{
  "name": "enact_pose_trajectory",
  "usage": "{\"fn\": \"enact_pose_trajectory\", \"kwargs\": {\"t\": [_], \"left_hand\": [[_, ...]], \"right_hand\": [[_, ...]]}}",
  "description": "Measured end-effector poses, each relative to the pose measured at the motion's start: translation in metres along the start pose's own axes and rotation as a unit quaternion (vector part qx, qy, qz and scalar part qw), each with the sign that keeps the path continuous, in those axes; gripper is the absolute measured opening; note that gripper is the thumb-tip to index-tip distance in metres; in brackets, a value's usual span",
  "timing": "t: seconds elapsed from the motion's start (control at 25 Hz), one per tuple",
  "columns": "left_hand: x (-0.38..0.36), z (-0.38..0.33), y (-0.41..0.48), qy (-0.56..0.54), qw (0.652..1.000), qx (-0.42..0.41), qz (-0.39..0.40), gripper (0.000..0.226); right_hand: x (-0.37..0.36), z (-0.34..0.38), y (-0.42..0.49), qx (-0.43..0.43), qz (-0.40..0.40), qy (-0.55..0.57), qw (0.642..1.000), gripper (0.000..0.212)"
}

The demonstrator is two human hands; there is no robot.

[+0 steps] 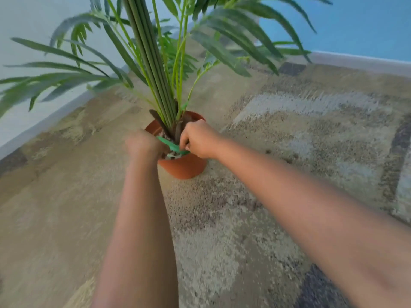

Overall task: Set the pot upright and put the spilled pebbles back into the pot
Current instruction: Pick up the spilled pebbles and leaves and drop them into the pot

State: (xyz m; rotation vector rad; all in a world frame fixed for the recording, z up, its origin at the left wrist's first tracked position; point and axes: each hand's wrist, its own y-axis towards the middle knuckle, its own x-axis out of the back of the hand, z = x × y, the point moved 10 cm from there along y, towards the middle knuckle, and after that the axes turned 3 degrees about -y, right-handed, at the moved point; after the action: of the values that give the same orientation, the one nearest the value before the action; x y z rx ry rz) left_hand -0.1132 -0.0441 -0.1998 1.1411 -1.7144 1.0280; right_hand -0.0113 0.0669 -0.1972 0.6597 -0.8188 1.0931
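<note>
Standing upright on the rug (255, 218), the pot (183, 166) sat near the corner where the pale wall (24, 85) met the blue one, its plant (153, 70) rising straight toward the camera. Both hands were at the rim. The left hand (142, 144) was curled closed at the near-left edge, and whether it gripped the rim, a pebble or nothing could not be told. The right hand (199, 138) hovered over the pot's mouth with fingertips pinched together, seemingly dropping or placing something small, though blur hid what. A green strip (171, 146) lay across the opening between the two hands. Pale pebbles (172, 154) showed inside the pot beneath it.

No loose pebbles could be made out on the rug, but its speckled pattern would hide them easily, so some might be overlooked. The tall plant made the pot top-heavy, it seemed; a push from either hand at the rim, or a forearm brushing the fronds, could tip it again on the soft pile. Releasing pebbles from too high might bounce them off the stems and back out.
</note>
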Motion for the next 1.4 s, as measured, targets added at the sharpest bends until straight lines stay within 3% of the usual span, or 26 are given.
{"fn": "enact_pose_trajectory", "kwargs": {"t": [0.16, 0.24, 0.36, 0.44, 0.52, 0.6, 0.68, 0.76, 0.8, 0.92, 1.04, 1.12, 1.28, 1.4], "left_hand": [[-0.008, 0.000, -0.004, -0.033, 0.996, -0.008, -0.078, 0.023], [-0.009, -0.016, -0.009, -0.083, 0.991, -0.037, -0.095, 0.029], [0.005, -0.061, -0.046, -0.194, 0.956, -0.124, -0.183, 0.028], [0.002, -0.105, -0.090, -0.222, 0.922, -0.240, -0.206, 0.038], [-0.032, -0.145, -0.131, -0.226, 0.888, -0.372, -0.147, 0.044], [-0.101, -0.158, -0.145, -0.167, 0.900, -0.402, -0.011, 0.044], [-0.171, -0.128, -0.134, -0.018, 0.954, -0.281, 0.102, 0.073], [-0.204, -0.081, -0.129, 0.085, 0.971, -0.138, 0.177, 0.112], [-0.210, -0.064, -0.130, 0.100, 0.970, -0.090, 0.205, 0.123], [-0.222, -0.040, -0.129, 0.135, 0.957, -0.018, 0.256, 0.134], [-0.244, -0.042, -0.140, 0.136, 0.944, -0.028, 0.299, 0.130], [-0.251, -0.050, -0.144, 0.124, 0.946, -0.050, 0.294, 0.104], [-0.244, -0.076, -0.146, 0.100, 0.955, -0.138, 0.243, 0.023], [-0.235, -0.084, -0.146, 0.098, 0.957, -0.168, 0.216, 0.015]], "right_hand": [[-0.023, 0.001, 0.002, 0.008, 0.017, -0.031, 0.999, 0.033], [-0.004, -0.009, -0.011, 0.004, -0.020, 0.003, 1.000, 0.033], [0.049, -0.054, -0.048, -0.058, -0.129, 0.092, 0.986, 0.024], [0.072, -0.113, -0.089, -0.149, -0.165, 0.086, 0.971, 0.019], [0.068, -0.198, -0.141, -0.309, -0.067, -0.011, 0.949, 0.009], [0.053, -0.272, -0.217, -0.474, 0.123, -0.132, 0.862, 0.024], [0.033, -0.300, -0.292, -0.549, 0.306, -0.161, 0.761, 0.042], [0.015, -0.296, -0.341, -0.568, 0.404, -0.123, 0.707, 0.060], [0.011, -0.292, -0.353, -0.576, 0.411, -0.114, 0.698, 0.070], [0.006, -0.285, -0.333, -0.569, 0.271, -0.071, 0.773, 0.067], [-0.004, -0.273, -0.293, -0.527, 0.160, -0.015, 0.835, 0.054], [-0.009, -0.261, -0.265, -0.484, 0.118, 0.006, 0.867, 0.057], [-0.016, -0.242, -0.218, -0.412, 0.061, 0.040, 0.908, 0.055], [-0.024, -0.231, -0.193, -0.368, 0.074, -0.016, 0.927, 0.064]]}}
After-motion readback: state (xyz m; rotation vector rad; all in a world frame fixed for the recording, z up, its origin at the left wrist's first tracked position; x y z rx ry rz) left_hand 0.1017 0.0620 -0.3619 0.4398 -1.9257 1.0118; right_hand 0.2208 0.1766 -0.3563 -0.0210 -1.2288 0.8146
